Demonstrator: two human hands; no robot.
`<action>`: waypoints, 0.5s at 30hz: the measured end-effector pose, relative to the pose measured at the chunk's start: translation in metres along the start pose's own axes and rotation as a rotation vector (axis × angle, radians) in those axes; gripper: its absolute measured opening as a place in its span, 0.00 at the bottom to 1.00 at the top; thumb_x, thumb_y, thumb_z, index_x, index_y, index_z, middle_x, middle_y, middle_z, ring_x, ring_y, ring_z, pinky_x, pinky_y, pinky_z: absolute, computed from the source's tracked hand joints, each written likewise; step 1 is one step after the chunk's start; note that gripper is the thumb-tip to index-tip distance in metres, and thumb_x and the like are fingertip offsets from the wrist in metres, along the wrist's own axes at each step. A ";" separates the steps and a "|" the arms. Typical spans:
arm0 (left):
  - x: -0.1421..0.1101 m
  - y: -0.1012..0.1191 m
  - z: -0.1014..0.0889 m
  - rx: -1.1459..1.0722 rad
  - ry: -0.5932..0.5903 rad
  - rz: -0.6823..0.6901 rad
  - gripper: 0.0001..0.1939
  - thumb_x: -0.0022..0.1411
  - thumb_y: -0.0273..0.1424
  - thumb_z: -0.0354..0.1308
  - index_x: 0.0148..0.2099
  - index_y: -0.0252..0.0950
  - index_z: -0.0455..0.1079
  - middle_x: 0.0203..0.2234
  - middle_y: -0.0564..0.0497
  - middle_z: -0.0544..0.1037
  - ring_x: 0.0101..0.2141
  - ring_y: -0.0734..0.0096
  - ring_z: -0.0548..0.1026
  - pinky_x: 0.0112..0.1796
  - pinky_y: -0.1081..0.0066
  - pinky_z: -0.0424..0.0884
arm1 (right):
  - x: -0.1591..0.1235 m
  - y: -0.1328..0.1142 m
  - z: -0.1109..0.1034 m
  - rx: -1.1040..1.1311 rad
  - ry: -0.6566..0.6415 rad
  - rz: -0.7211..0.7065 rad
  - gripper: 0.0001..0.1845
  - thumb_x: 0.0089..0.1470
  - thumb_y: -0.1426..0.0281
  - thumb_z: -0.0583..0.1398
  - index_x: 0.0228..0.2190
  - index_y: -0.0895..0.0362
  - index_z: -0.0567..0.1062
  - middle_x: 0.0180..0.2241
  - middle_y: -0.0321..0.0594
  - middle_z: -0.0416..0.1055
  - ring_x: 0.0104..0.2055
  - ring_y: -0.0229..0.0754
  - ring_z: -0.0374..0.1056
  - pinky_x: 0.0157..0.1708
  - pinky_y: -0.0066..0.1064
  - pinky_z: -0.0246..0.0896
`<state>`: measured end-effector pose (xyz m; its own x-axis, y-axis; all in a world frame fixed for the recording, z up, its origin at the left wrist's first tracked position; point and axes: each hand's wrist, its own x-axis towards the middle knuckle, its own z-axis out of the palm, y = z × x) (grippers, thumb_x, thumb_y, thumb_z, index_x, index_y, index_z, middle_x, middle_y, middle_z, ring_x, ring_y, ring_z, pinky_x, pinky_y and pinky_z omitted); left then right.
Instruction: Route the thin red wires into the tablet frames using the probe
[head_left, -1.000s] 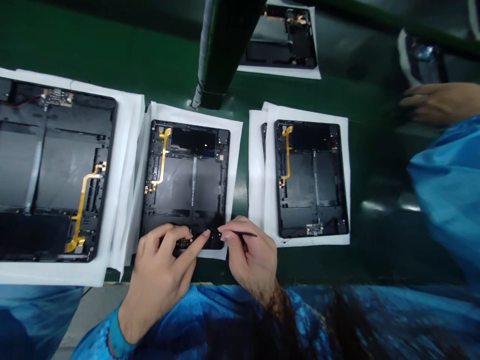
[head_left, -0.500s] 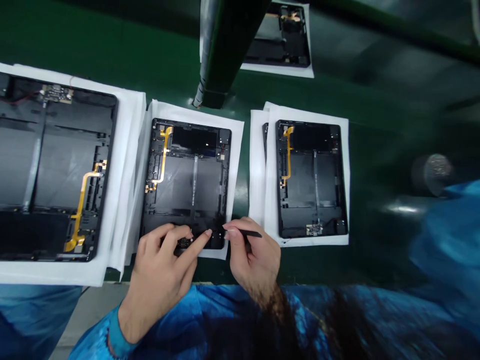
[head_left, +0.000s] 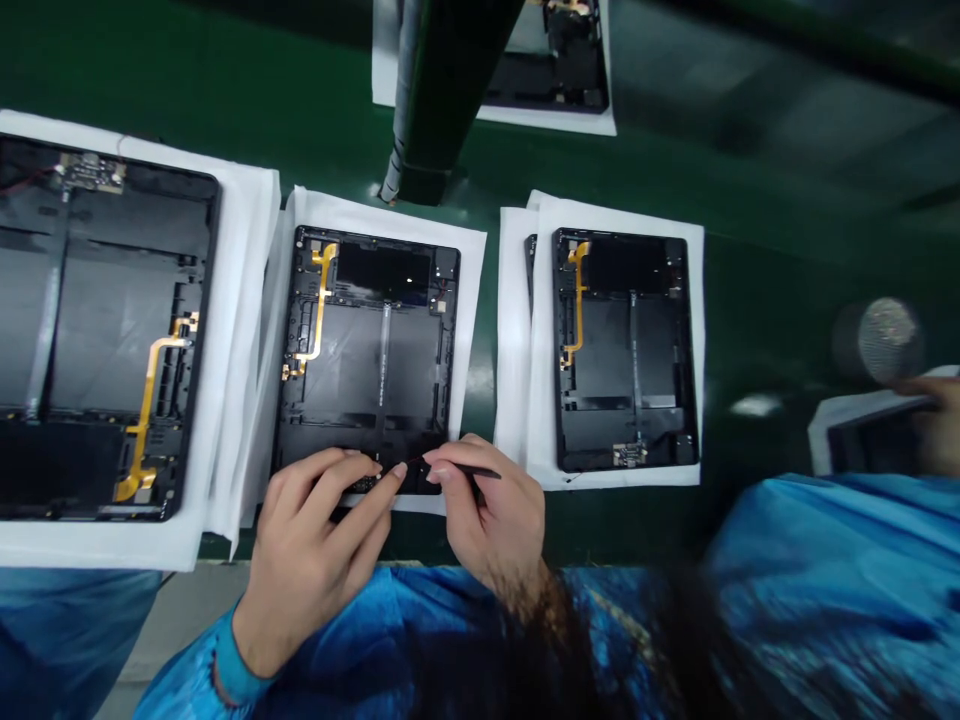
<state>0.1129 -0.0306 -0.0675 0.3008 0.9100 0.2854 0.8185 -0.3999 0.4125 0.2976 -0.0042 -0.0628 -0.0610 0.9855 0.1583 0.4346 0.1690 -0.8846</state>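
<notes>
A black tablet rear housing point(head_left: 367, 350) with a gold flex cable lies on a white foam sheet point(head_left: 469, 300). At its lower edge, my left hand point(head_left: 315, 540) pinches a small black circuit board point(head_left: 365, 484), which the fingers partly hide. My right hand point(head_left: 487, 505) grips slim black tweezers point(head_left: 476, 470), their tip hidden by the fingers. A fine reddish wire point(head_left: 412, 462) seems to run between the two hands. Their fingertips nearly touch above the housing's lower edge.
Similar tablet housings on white sheets lie to the left point(head_left: 97, 330), right point(head_left: 622, 350) and far side point(head_left: 555, 60) of a green conveyor belt point(head_left: 772, 200). A dark post point(head_left: 442, 90) stands behind. At right, a co-worker's hand point(head_left: 930, 420) holds a tablet point(head_left: 874, 435).
My right hand has moved left, closer to my left hand. The view has shifted slightly. A co-worker's hand has gone from the upper right, and a hand holding a tablet has appeared at the right edge.
</notes>
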 end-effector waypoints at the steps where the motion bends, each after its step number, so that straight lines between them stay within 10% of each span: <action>1: 0.000 0.000 0.000 0.011 0.001 -0.001 0.15 0.70 0.28 0.61 0.57 0.44 0.75 0.49 0.53 0.73 0.53 0.67 0.71 0.54 0.64 0.70 | 0.000 0.000 0.000 -0.001 0.001 0.004 0.12 0.63 0.78 0.58 0.41 0.49 0.75 0.30 0.38 0.78 0.29 0.42 0.74 0.30 0.38 0.76; 15: -0.013 -0.002 0.000 0.246 -0.119 0.039 0.21 0.82 0.39 0.44 0.46 0.40 0.77 0.51 0.61 0.73 0.63 0.73 0.65 0.58 0.65 0.77 | 0.001 0.006 0.005 -0.146 0.080 -0.098 0.09 0.62 0.79 0.60 0.38 0.53 0.74 0.31 0.35 0.80 0.30 0.38 0.76 0.28 0.31 0.73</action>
<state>0.1074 -0.0411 -0.0720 0.3782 0.9065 0.1877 0.8948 -0.4099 0.1767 0.2959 -0.0025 -0.0704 -0.0406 0.9593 0.2796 0.5566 0.2541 -0.7910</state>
